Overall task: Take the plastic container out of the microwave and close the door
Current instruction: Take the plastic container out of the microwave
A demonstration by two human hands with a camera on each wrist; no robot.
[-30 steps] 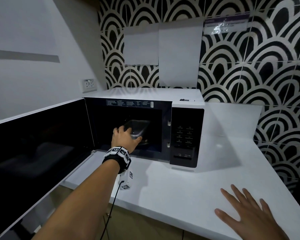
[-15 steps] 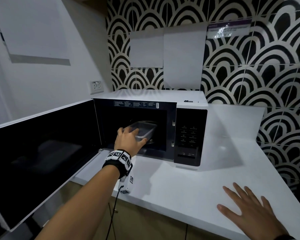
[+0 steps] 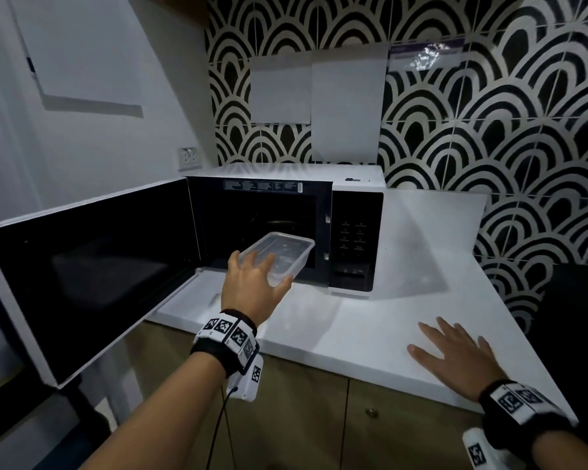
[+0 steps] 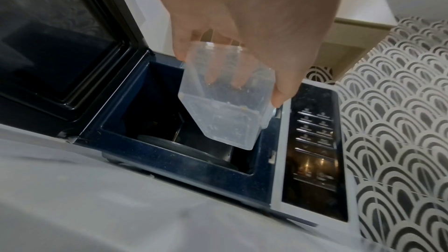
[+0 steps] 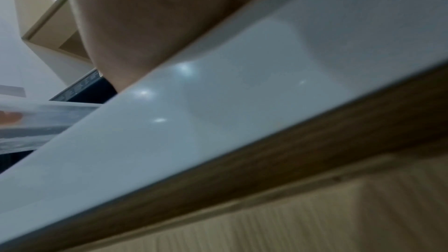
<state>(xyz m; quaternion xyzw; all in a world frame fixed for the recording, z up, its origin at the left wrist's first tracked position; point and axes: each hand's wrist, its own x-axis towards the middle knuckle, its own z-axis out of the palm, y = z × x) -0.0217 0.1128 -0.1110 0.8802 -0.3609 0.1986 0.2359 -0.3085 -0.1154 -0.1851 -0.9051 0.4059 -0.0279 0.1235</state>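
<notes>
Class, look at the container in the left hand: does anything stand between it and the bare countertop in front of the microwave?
Nothing visible does. The left hand holds the plastic container at the microwave mouth; the countertop below is bare. The right hand rests well aside.

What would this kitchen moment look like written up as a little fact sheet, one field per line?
Place: white countertop against a wall of black-and-white arch tiles
Microwave: white, on the countertop
Door: swung wide open to the left
Plastic container: clear, lidless, held at the mouth of the cavity
Left hand: grips the container's near end, fingers inside, thumb outside
Right hand: flat on the countertop, fingers spread, holding nothing
Task left: set the container down, close the door
</notes>
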